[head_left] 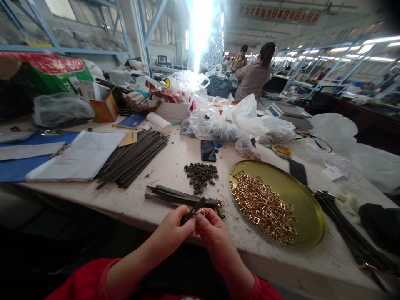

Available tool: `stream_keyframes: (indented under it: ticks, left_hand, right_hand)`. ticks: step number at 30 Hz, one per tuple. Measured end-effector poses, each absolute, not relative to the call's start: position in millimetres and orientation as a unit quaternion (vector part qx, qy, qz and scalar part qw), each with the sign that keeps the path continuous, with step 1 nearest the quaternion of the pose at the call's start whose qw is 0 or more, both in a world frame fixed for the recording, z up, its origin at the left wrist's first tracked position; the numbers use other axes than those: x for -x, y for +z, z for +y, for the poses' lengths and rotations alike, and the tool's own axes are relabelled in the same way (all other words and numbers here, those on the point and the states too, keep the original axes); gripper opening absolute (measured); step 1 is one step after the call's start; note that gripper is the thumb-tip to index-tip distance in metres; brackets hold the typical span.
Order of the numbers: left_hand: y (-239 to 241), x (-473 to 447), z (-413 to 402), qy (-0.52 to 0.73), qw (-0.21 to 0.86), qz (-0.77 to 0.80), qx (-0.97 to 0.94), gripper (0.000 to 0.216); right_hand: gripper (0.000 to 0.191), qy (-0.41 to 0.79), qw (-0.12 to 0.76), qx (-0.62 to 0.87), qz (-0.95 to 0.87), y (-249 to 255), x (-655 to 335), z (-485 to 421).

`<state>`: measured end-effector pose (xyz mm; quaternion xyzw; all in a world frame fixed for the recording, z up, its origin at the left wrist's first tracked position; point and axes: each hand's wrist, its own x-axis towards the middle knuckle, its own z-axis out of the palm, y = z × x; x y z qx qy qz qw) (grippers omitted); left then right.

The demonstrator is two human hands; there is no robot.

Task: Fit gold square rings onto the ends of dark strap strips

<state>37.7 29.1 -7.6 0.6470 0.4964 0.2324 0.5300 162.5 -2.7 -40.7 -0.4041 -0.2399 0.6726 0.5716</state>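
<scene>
"Gold buckle (200, 211) and dark strap (189, 213) meet at the lower centre of the frame. Which step are you on?"

"You seem to be joining the two. Your left hand (177, 223) grips the strap near its end, thumb across it, while your right hand (216, 231) pinches the buckle just beside it. Whether the strap passes through the buckle I cannot tell; your fingers cover that spot."

"What does the next move call for from you?"

"A firm left hold and fine right fingertips, I'd judge, as the buckle is small and partly hidden."

"And your counter (172, 163)?"

"Just beyond your hands lies a strap bundle (179, 194), with dark loops (201, 175) heaped near the frame's centre. Right of centre, your tray (308, 208) carries many more buckles (265, 206). Left of centre, a strap stack (134, 160) lies beside papers (75, 160). Your phone (208, 150) sits above the loops; clear bags (246, 118) bulge behind it."

"Past that, your room?"

"Blue racks (93, 52) at upper left and upper right, two people (253, 78) right of upper centre, a banner (279, 14) above them, and a white glare (201, 33) at top centre."
</scene>
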Motion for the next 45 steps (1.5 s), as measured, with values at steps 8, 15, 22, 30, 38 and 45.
stream_keyframes:
  ticks: [8,15,22,30,38,45]
  left_hand:
    - [1.2,-26.9,30.8,0.217,0.561,0.436,-0.670,0.027]
    - [4.4,-29.4,23.7,0.218,0.511,0.478,-0.680,0.020]
    - [-3.1,-37.3,14.5,0.271,0.534,0.483,-0.639,0.022]
    - [7.3,-15.7,26.6,0.216,0.526,0.449,-0.689,0.032]
    - [1.6,-8.1,27.9,0.161,0.454,0.443,-0.756,0.027]
    - [6.0,-18.9,25.7,0.161,0.500,0.441,-0.727,0.019]
  right_hand:
    - [0.022,0.603,0.576,0.467,-0.294,-38.8,-172.6,-4.2]
    - [0.032,0.607,0.539,0.484,-0.326,-26.9,-168.5,-10.3]
    - [0.030,0.615,0.558,0.473,-0.294,-25.9,-163.2,-15.4]
    - [0.033,0.565,0.592,0.498,-0.287,-26.3,-170.3,-14.6]
    - [0.038,0.751,0.534,0.369,-0.120,-21.7,-171.6,-14.8]
    - [0.032,0.729,0.530,0.393,-0.184,-36.5,-157.8,-16.3]
